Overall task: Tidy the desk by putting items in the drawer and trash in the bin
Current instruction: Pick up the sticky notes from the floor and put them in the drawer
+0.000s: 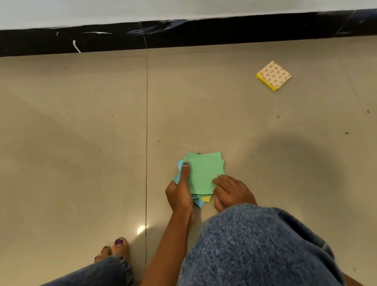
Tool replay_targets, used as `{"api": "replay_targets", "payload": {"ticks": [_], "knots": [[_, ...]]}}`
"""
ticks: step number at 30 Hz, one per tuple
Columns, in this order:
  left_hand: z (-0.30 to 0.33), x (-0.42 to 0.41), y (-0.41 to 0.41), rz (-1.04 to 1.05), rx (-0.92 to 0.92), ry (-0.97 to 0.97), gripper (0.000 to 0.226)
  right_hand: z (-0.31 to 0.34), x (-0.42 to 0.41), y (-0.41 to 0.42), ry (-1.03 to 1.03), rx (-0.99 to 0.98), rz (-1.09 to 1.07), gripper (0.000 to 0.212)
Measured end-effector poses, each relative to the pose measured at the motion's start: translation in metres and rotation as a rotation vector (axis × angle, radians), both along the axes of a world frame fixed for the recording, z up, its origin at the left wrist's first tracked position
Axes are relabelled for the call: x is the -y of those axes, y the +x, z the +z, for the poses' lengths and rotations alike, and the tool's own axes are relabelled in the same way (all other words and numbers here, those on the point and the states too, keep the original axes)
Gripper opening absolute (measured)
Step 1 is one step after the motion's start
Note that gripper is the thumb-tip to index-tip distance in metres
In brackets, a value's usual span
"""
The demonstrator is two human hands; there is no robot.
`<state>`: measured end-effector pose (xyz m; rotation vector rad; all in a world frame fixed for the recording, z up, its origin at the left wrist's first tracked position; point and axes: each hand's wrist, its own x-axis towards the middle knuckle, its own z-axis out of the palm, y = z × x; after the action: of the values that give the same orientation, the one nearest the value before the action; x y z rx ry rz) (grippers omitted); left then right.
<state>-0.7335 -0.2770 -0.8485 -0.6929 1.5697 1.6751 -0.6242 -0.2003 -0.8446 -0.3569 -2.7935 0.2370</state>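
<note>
Green paper squares on top, blue and yellow ones peeking out underneath, so one loose stack of sticky notes [203,175] is sitting on the beige tile floor [60,150], in the near middle of the scene. Can't count the individual sheets, they're overlapping too much.

Two hands are working on it. The left hand [178,194] is gripping the stack's left edge, thumb lying flat along the top green sheet and the other fingers tucked under the pile. The right hand [231,191] is resting on the near right corner, fingers loosely together and pressing down on the paper; can't tell if anything is curled under.

One more pad [273,75] is lying far right on the floor, well apart from the stack: yellow sheets with a white backing facing up. It's got rows of small printed marks on it, too tiny to read.

Two denim-covered knees are filling the near edge, and one bare foot [115,248] with dark purple nail polish is showing near left.
</note>
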Motion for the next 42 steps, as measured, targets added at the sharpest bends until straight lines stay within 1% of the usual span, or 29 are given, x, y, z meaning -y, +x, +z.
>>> {"api": "replay_targets", "payload": {"ticks": [1, 2, 3, 4, 6, 8, 10, 12, 14, 16, 19, 23, 26, 28, 32, 36, 39, 42], "knots": [[-0.002, -0.001, 0.002, -0.040, -0.036, -0.018, 0.034, 0.003, 0.000, 0.000, -0.031, 0.028, -0.015, 0.006], [-0.003, -0.003, 0.003, -0.071, -0.065, -0.032, 0.029, 0.005, 0.002, 0.001, -0.076, 0.059, -0.039, 0.016], [-0.004, -0.005, 0.004, -0.092, -0.085, -0.044, 0.026, 0.007, 0.000, 0.002, -0.134, 0.086, -0.077, 0.020], [-0.004, -0.008, 0.004, -0.104, -0.101, -0.057, 0.023, 0.010, -0.003, 0.003, -0.185, 0.080, -0.136, 0.018], [-0.002, -0.016, 0.006, -0.134, -0.130, -0.050, 0.021, 0.020, -0.015, 0.004, -0.290, 0.010, -0.278, 0.008], [0.003, -0.028, 0.009, -0.201, -0.164, -0.019, 0.019, 0.030, -0.039, 0.002, -0.384, -0.111, -0.415, 0.013], [0.006, -0.035, 0.012, -0.308, -0.209, -0.011, 0.018, 0.039, -0.072, -0.005, -0.413, -0.199, -0.519, 0.013], [0.005, -0.035, 0.015, -0.372, -0.228, -0.012, 0.017, 0.043, -0.110, -0.014, -0.385, -0.221, -0.592, 0.012], [0.001, -0.031, 0.018, -0.354, -0.204, -0.009, 0.014, 0.043, -0.147, -0.022, -0.345, -0.159, -0.610, 0.016], [-0.002, -0.030, 0.019, -0.329, -0.196, -0.011, 0.014, 0.039, -0.183, -0.029, -0.285, -0.024, -0.622, 0.022], [-0.005, -0.030, 0.018, -0.345, -0.232, -0.012, 0.015, 0.031, -0.226, -0.038, -0.207, 0.191, -0.653, 0.030], [-0.008, -0.028, 0.017, -0.345, -0.195, 0.018, 0.017, 0.019, -0.263, -0.055, -0.211, 0.395, -0.680, 0.039], [-0.011, -0.026, 0.015, -0.329, -0.157, 0.034, 0.020, 0.015, -0.278, -0.068, -0.245, 0.457, -0.699, 0.046], [-0.012, -0.026, 0.015, -0.331, -0.154, 0.045, 0.019, 0.013, -0.285, -0.072, -0.180, 0.482, -0.695, 0.044], [-0.010, -0.026, 0.014, -0.344, -0.167, 0.058, 0.016, 0.016, -0.290, -0.076, -0.045, 0.554, -0.650, 0.032], [-0.006, -0.027, 0.014, -0.356, -0.201, 0.042, 0.016, 0.017, -0.295, -0.073, 0.097, 0.643, -0.564, 0.033], [-0.005, -0.027, 0.014, -0.358, -0.203, 0.024, 0.017, 0.019, -0.300, -0.072, 0.087, 0.639, -0.563, 0.033], [-0.004, -0.028, 0.015, -0.351, -0.209, 0.002, 0.016, 0.029, -0.308, -0.074, 0.022, 0.636, -0.569, 0.030]]}}
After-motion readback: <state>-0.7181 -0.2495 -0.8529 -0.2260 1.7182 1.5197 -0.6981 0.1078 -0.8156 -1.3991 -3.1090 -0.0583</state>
